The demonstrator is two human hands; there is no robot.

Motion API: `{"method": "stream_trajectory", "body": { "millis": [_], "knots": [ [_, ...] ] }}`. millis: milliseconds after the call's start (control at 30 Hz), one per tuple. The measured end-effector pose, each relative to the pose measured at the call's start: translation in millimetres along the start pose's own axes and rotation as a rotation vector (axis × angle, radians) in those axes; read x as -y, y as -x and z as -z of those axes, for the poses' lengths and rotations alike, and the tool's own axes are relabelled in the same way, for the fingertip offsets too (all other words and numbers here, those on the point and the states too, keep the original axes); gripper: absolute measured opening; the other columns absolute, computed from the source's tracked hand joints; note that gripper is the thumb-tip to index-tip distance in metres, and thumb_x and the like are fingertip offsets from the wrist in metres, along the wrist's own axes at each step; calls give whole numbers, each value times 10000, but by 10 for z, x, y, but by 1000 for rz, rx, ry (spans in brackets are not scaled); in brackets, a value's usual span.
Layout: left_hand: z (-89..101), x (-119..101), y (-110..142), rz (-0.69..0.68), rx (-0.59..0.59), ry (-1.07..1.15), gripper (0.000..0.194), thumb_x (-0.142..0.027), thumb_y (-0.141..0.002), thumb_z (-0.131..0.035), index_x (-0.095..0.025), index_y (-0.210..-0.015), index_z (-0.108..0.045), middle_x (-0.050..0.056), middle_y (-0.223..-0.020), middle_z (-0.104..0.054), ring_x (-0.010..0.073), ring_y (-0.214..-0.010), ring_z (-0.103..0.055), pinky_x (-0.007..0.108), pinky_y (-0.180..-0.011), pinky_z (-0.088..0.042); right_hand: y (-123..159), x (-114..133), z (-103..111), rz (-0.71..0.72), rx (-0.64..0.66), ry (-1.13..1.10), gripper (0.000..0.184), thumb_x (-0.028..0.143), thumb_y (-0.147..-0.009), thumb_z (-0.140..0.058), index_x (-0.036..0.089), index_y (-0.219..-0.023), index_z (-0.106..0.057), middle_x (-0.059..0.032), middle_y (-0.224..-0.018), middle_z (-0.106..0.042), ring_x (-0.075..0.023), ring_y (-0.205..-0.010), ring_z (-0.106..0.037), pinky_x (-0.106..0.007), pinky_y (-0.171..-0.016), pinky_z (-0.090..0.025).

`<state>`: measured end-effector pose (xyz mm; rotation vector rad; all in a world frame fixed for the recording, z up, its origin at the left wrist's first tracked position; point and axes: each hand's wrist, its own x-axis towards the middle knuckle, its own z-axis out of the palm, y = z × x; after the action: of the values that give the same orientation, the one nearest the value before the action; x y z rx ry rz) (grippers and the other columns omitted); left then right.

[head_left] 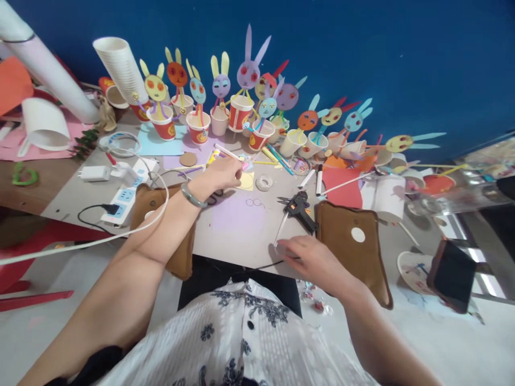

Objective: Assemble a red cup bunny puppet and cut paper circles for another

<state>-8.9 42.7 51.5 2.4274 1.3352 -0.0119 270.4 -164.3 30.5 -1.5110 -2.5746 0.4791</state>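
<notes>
My left hand [221,174] reaches over the middle of the table, its fingers closed in a pinch. A small pink piece [245,165] shows at its fingertips; I cannot make out its kind. Below lie a yellow paper square [246,182] with a circle drawn on it and a roll of clear tape [264,183]. Near the front edge, my right hand [308,260] has its fingers stretched out and apart. Its fingertips are beside the lower end of a thin white rod [281,229]. A black glue gun [300,212] lies just beyond. Purple paper [237,214] lies between the hands.
Several paper cups with paper rabbits [241,110] line the back wall. A power strip [129,195] and white cable sit left. Brown padded pouches [354,241] lie at both sides, one under my left forearm. A phone [453,276] stands at the right edge.
</notes>
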Motion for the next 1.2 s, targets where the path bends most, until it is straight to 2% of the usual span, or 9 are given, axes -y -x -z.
{"method": "stream_trajectory", "body": {
  "millis": [133,200,300,433,600,767,933,1067,1200],
  "knots": [
    [-57,-48,68,-128,206,-24,317,-333,-679,-841,-186,-942,-741,49,-926,-749,215,-832,-648,299,-673,-390,171,-23,-62,-53,-70,21,246,297,-1047,-512,225,-1103,-741,-70,-924,-794,-218,-801,-740,-332,-717,-564],
    [-95,-41,60,-157,137,3,364,-314,-674,-833,-188,-999,-727,51,-966,-752,214,-853,-649,294,-691,-402,239,-66,-49,-114,-176,61,274,328,-1058,-500,213,-1076,-748,-76,-884,-787,-221,-758,-729,-338,-692,-558],
    [-112,9,-27,-74,-154,179,175,-229,-789,-685,-175,-953,-710,58,-921,-748,191,-827,-643,297,-723,-427,78,38,-20,-50,-171,32,290,332,-1069,-492,213,-1080,-756,-78,-921,-794,-217,-801,-732,-342,-759,-557],
    [-98,63,-156,-60,-616,593,91,-263,-845,-639,-172,-843,-644,30,-801,-709,132,-721,-599,268,-686,-441,-745,462,-73,39,-64,45,311,320,-1065,-486,207,-1135,-767,-105,-978,-790,-249,-909,-724,-369,-854,-514],
    [-88,62,-177,-100,-718,901,327,-457,-841,-720,-193,-746,-553,-10,-684,-620,93,-628,-527,232,-593,-404,-1934,893,-207,-21,20,111,325,323,-1047,-519,125,-1169,-746,-175,-1149,-751,-293,-1054,-686,-373,-882,-478],
    [-45,33,-86,-118,-769,907,428,-559,-865,-710,-203,-715,-526,-17,-653,-576,95,-612,-488,252,-586,-394,-2420,997,-224,-102,92,168,355,303,-993,-586,82,-1246,-699,-187,-1189,-742,-315,-1054,-669,-375,-846,-478],
    [-20,41,-39,-148,-846,859,428,-575,-938,-640,-213,-740,-526,-15,-684,-546,113,-670,-516,267,-627,-418,-2291,952,-18,-94,116,238,316,248,-909,-665,53,-1149,-731,-239,-1223,-709,-359,-1132,-634,-402,-878,-471],
    [-8,98,-95,-102,-900,899,376,-486,-1018,-548,-216,-756,-529,-17,-709,-532,115,-702,-529,265,-665,-428,-1763,651,303,-55,55,327,195,292,-887,-675,115,-937,-740,-199,-1026,-726,-340,-1002,-658,-426,-857,-474],
    [-13,105,-99,-70,-661,783,232,-294,-960,-584,-190,-753,-577,-7,-709,-593,123,-691,-542,276,-674,-412,-975,103,503,-241,-182,43,169,376,-841,-685,223,-772,-670,-99,-926,-746,-281,-917,-685,-399,-823,-512]
  ]
}}
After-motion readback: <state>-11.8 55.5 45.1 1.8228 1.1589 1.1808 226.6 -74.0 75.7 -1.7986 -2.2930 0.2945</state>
